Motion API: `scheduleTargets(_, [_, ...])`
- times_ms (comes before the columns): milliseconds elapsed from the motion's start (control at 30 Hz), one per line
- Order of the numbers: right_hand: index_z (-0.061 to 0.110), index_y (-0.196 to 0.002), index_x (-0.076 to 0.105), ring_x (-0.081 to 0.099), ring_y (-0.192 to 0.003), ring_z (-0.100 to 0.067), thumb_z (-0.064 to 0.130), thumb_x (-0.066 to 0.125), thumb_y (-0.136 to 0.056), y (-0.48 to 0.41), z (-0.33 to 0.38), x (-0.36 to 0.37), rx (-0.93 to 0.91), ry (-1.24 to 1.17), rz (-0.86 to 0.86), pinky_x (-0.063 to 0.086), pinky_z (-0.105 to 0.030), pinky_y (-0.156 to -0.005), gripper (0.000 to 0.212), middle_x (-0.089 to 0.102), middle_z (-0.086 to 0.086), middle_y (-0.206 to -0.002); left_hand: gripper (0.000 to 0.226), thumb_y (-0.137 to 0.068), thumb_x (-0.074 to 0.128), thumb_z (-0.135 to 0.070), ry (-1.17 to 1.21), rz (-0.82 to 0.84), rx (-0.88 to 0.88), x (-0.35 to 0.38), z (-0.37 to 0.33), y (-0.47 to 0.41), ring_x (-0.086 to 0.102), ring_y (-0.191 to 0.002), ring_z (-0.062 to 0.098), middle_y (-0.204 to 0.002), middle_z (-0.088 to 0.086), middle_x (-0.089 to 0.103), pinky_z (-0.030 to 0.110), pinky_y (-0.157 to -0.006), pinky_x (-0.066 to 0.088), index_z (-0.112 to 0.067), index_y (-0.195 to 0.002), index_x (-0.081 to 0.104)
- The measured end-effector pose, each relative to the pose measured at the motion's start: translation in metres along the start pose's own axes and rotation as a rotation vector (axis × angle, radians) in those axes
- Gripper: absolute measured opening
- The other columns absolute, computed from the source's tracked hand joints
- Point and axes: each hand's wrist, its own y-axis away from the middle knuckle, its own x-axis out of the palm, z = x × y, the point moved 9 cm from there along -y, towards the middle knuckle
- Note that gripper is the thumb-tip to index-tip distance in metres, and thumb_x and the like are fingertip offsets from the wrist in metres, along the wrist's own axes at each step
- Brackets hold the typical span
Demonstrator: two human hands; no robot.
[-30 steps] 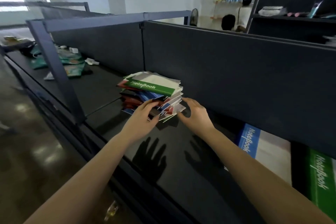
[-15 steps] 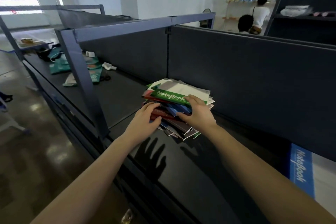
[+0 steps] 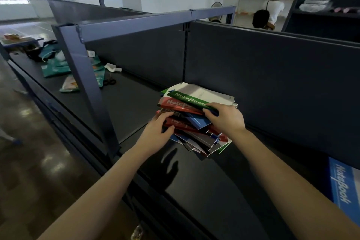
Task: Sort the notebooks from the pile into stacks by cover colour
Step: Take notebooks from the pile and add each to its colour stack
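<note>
Notebook pile (image 3: 194,122) sits splayed on the desk (image 3: 214,181). The left hand (image 3: 158,134) grips its near edge with curled fingers, and the right hand (image 3: 227,121) pinches the green notebook (image 3: 187,99). A quick pull could spill the loose lower covers.

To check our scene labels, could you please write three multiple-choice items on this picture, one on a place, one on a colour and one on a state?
1. Where does the separate blue notebook lie?
A. On the desk, right of the pile.
B. On top of the pile.
C. On the floor.

2. What colour is the title band of the top notebook?
A. Red.
B. Green.
C. Yellow.

3. How do the left hand and right hand meet the pile?
A. Neither touches it.
B. Only one touches it.
C. Both grip it.

Answers: 1 A, it lies flat at the view's right edge; 2 B, its band is green; 3 C, fingers of both curl on its near side.
</note>
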Motion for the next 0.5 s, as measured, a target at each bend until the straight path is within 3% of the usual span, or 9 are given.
scheduleTargets(133, [0.032,-0.127,0.059,0.056,-0.112,-0.02,0.057,0.055,-0.088,-0.0035,-0.0053,-0.0024,0.038,0.009,0.069,0.046,-0.031,-0.082,0.047,0.063,0.005,-0.124,0.045,-0.097,0.052,-0.021,0.027,0.015,0.016,-0.0001,0.0012,-0.0023,0.04,-0.109,0.004,-0.138,0.0,0.044,0.019,-0.088,0.035,-0.025,-0.14,0.04])
scheduleTargets(267, [0.033,-0.134,0.052,0.053,-0.117,-0.021,0.058,0.057,-0.086,0.0004,-0.0034,0.0,0.036,0.05,0.09,0.046,-0.031,-0.085,0.053,0.059,0.007,-0.131,0.043,-0.097,0.051,-0.021,0.06,0.015,0.023,-0.0009,0.0011,-0.004,0.041,-0.11,0.005,-0.137,-0.001,0.044,0.021,-0.089,0.037,-0.026,-0.139,0.041])
scheduleTargets(500, [0.032,-0.128,0.059,0.053,-0.12,-0.017,0.056,0.059,-0.086,-0.0078,-0.0105,0.0,0.051,-0.017,0.097,0.045,-0.031,-0.089,0.049,0.059,0.009,-0.132,0.043,-0.097,0.051,-0.019,0.091,0.034,0.035,-0.0013,-0.0006,0.0035,0.043,-0.107,0.004,-0.13,-0.005,0.044,0.019,-0.086,0.035,-0.024,-0.139,0.041])
